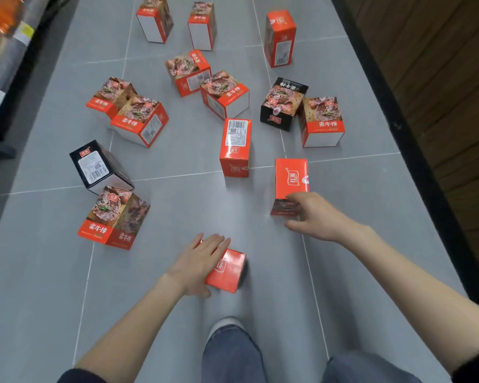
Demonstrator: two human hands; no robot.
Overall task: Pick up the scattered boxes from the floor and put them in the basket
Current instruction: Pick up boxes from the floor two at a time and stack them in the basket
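While the two hands reach down to the grey tiled floor (pixel 53 272), each one is at its own box. The left hand (pixel 198 262) lies flat and open on the near orange box (pixel 228 270), the fingers not yet around it. The right hand (pixel 314 217) is half curled at the near end of the second orange box (pixel 291 183), touching it, but I cannot tell if it grips already. To do this step well, I think each hand should wrap the narrow sides before lifting, because the cardboard looks smooth and can slip. The other boxes lie scattered farther along the floor. The basket is not in view.
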